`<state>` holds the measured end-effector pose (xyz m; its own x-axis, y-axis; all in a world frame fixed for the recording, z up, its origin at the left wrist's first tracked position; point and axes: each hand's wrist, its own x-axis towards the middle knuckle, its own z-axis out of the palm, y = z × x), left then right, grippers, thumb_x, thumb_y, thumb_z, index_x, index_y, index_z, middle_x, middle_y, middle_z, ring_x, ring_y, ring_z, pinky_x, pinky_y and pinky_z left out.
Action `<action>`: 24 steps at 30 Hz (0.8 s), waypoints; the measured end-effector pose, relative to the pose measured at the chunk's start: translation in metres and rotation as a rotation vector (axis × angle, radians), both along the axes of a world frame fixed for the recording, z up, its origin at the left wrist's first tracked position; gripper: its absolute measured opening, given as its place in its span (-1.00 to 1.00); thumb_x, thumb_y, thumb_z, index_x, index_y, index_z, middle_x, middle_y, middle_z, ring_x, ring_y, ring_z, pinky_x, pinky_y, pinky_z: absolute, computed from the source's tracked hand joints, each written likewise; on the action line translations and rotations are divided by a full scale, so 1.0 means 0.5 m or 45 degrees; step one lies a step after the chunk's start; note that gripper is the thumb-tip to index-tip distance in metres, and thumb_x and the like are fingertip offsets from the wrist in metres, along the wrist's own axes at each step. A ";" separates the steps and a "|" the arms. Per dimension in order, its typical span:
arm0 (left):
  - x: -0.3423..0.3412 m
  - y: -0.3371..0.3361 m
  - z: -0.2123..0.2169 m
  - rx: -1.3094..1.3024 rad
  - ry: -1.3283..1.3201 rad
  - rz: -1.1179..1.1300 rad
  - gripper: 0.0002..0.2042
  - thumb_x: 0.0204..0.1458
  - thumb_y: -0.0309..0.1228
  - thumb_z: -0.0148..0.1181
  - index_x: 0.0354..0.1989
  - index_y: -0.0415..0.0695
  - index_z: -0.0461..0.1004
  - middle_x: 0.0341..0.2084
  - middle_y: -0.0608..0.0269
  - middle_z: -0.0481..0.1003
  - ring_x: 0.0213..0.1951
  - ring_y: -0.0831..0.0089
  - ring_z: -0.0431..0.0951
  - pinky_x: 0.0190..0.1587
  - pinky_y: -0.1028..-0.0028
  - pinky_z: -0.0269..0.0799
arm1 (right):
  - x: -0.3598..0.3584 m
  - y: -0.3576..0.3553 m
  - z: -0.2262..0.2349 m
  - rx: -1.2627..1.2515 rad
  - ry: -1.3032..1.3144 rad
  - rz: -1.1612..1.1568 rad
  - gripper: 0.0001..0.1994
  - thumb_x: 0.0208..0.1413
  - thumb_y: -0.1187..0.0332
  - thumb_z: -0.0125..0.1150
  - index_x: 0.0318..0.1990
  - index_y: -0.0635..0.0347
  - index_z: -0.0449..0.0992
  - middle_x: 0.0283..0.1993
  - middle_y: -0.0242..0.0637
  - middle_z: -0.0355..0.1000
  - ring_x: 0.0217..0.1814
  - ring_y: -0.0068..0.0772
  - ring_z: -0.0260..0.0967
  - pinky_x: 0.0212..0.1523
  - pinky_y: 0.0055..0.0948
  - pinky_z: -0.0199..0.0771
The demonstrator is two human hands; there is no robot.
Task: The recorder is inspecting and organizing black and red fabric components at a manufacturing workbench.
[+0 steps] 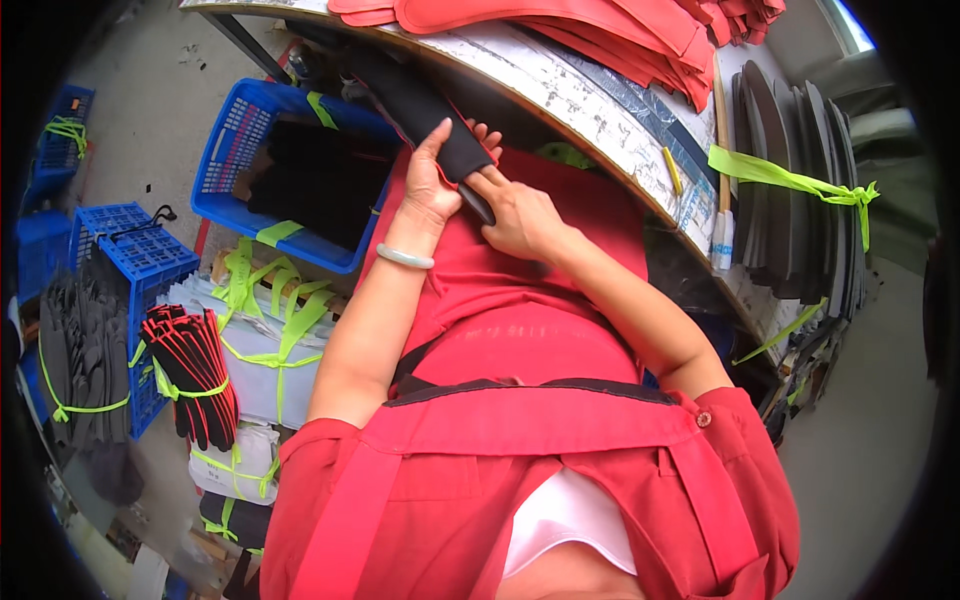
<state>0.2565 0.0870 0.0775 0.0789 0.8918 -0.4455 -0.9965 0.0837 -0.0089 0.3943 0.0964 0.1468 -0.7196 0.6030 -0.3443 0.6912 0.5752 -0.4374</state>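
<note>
A long black fabric piece with thin red edging (432,118) lies across my lap, its far end running under the table edge. My left hand (432,180) is closed round its near end from the left, the thumb lying on top and the fingertips showing on the far side. My right hand (520,213) pinches that same end, with the fingers at its opening. A narrow dark grey flap or strip (477,204) sticks out below the end, between my two hands. What it is, I cannot make out.
The table (600,110) bears red cut pieces (610,40) and a yellow pen-like stick (672,170). Bundled dark grey panels (790,190) hang at the right. A blue crate (225,160) with black pieces stands left, near tied bundles of black-and-red strips (195,370) and white sheets (270,350).
</note>
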 end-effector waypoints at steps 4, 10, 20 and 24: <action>-0.009 0.026 -0.060 0.138 0.016 0.050 -0.84 0.08 -0.38 0.19 -0.25 -0.18 0.43 -0.43 0.21 0.49 -0.33 0.29 0.53 -0.01 0.19 0.46 | -0.053 0.029 -0.032 0.062 -0.031 -0.005 -0.54 -0.13 0.42 0.07 0.04 0.11 0.34 0.06 -0.18 0.41 -0.12 0.01 0.47 -0.16 -0.06 0.52; -0.001 0.008 -0.046 0.071 -0.034 0.026 -0.84 0.06 -0.45 0.20 -0.23 -0.21 0.42 -0.45 0.21 0.48 -0.34 0.35 0.51 -0.02 0.22 0.47 | -0.019 0.003 -0.022 0.060 0.065 0.021 -0.51 -0.14 0.40 0.10 0.08 0.04 0.34 0.13 -0.15 0.35 -0.15 0.09 0.47 -0.17 -0.04 0.52; 0.006 -0.004 -0.010 0.167 0.025 -0.083 -0.57 0.12 -0.11 0.14 -0.11 -0.29 0.37 -0.17 -0.03 0.49 -0.03 0.07 0.48 0.13 0.14 0.37 | -0.026 0.022 -0.010 -0.010 0.050 -0.016 -0.44 -0.20 0.44 0.11 0.11 0.07 0.32 0.17 -0.18 0.29 -0.02 0.03 0.42 -0.11 -0.03 0.47; -0.011 0.005 -0.032 0.089 0.200 0.010 -0.69 0.11 -0.21 0.18 -0.15 -0.21 0.41 -0.27 0.07 0.51 -0.16 0.16 0.54 0.06 0.11 0.42 | 0.010 -0.006 -0.006 0.005 0.112 0.021 -0.44 -0.20 0.44 0.12 0.11 0.07 0.33 0.16 -0.16 0.31 -0.10 0.04 0.47 -0.15 -0.09 0.52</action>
